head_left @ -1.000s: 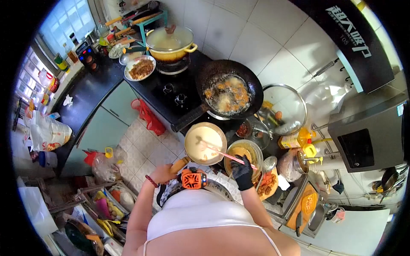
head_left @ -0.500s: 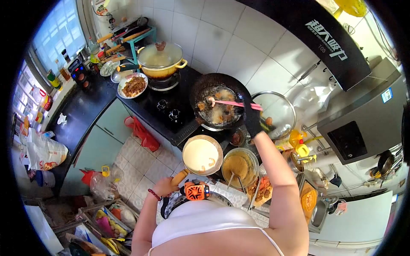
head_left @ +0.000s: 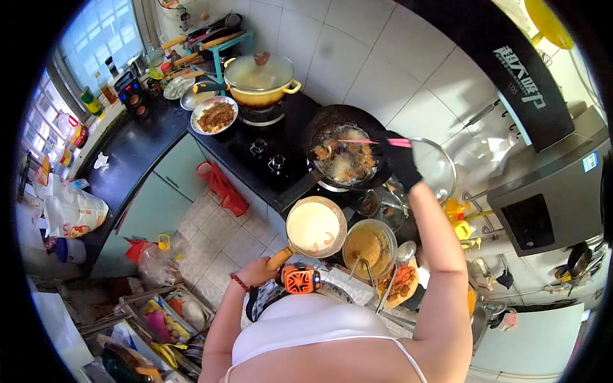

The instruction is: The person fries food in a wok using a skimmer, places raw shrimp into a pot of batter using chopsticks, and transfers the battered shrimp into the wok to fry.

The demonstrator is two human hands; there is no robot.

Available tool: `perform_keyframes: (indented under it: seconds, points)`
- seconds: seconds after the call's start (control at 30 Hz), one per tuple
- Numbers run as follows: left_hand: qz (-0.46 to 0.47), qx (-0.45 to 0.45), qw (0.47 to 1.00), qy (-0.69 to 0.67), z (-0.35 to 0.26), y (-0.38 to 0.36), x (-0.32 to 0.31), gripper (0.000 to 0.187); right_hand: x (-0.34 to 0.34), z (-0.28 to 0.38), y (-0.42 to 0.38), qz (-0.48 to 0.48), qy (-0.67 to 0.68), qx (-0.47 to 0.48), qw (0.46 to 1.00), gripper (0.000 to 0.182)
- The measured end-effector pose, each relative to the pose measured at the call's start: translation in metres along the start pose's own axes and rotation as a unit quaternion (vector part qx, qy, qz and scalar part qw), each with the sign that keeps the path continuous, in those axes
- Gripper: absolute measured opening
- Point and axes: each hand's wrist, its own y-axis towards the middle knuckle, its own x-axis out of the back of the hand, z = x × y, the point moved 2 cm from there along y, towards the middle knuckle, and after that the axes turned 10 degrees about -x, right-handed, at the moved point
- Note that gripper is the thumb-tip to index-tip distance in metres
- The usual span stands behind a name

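Observation:
My bare left hand is wrapped round the wooden handle of a saucepan holding a pale creamy liquid with a few small pieces in it. On my right hand is a black glove, and it grips pink chopsticks. The chopstick tips reach over the dark wok, where browned pieces fry in bubbling oil. Whether the tips hold a piece is too small to tell. Close to the saucepan stands a glass bowl of brownish mixture with utensils in it.
A lidded yellow pot stands on the back burner, beside a plate of browned food. A large glass lid leans behind my right hand. A skimmer lies near a board with food pieces. The range hood hangs above.
The view has shifted, so the scene sits further right and slightly lower at the stove. The light piece seen at the chopstick tips is no longer visible there; the tips are over the frying pieces.

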Motion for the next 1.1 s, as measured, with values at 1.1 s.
perform_keyframes:
  seconds: [1.1]
  points:
    - [0.002, 0.024, 1.0, 0.001, -0.016, -0.003, 0.003, 0.034, -0.038, -0.152, -0.232, -0.148, 0.101, -0.181, 0.967, 0.037]
